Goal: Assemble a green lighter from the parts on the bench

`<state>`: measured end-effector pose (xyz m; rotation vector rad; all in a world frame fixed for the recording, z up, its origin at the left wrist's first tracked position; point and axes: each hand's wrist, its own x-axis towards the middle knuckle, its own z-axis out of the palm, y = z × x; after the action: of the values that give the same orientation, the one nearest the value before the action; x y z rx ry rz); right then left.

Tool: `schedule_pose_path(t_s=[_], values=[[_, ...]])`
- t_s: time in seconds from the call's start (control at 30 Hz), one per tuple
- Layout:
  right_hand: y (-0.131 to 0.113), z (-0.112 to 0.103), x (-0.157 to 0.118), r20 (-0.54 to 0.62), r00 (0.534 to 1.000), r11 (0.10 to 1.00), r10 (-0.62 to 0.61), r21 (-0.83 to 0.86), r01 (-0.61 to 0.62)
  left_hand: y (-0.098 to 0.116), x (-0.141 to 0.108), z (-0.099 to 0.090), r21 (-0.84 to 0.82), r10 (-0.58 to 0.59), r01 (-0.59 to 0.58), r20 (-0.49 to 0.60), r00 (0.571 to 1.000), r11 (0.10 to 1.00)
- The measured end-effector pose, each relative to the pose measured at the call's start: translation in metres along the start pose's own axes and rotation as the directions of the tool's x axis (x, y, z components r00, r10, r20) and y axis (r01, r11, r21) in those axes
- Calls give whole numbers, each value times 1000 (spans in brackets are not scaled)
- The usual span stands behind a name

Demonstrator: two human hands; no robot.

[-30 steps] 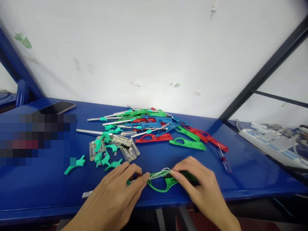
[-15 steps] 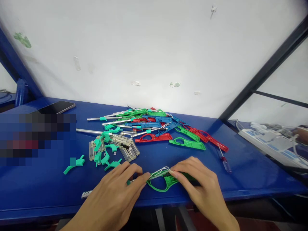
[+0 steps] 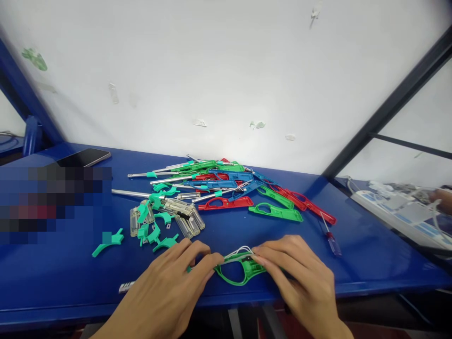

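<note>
Between my two hands, near the table's front edge, is a green lighter casing half (image 3: 236, 281) with a finger loop. White wires (image 3: 243, 248) arch over its upper side. My left hand (image 3: 173, 282) pinches the casing's left end, where a metal tube partly hidden by my fingers meets it. My right hand (image 3: 300, 270) grips the other end, thumb and fingertips pressed at the wires and a small dark part. A metal piece (image 3: 126, 286) pokes out left of my left hand. Beyond my hands lie teal triggers (image 3: 165, 242) and clear fuel tanks (image 3: 185, 223).
Red, blue and green casing halves (image 3: 275, 212) with metal tubes are heaped at the back. A screwdriver (image 3: 332, 242) lies to the right. A phone (image 3: 86, 157) rests at the back left. Past the dark frame post (image 3: 384, 108), another person's hand (image 3: 443, 197) shows near a white board.
My right hand has slid slightly right and down along the casing, and more of the casing's inside shows. The wires sit a little lower. My left hand stays nearly still.
</note>
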<state>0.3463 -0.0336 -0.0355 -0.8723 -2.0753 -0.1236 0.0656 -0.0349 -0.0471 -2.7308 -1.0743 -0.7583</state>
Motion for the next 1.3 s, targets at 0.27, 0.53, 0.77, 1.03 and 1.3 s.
schedule_pose_path(t_s=[0.27,0.53,0.77,1.03,1.3], values=[[-9,5,10,-62,998,1000,4,17,-2,0,2,-3,-35,-19,19,-1,1000,999],[-5,5,1,-32,999,1000,15,6,-15,2,0,-3,-47,-29,30,13,999,998],[-5,10,3,-39,993,994,108,14,-107,0,0,-2,-53,-18,17,-8,1000,998],[-5,11,7,-43,968,965,246,109,-240,-1,-1,-1,-24,-8,9,29,1000,1000],[-2,10,3,-23,929,917,369,174,-359,-1,-2,1,-33,11,-11,-16,1000,999]])
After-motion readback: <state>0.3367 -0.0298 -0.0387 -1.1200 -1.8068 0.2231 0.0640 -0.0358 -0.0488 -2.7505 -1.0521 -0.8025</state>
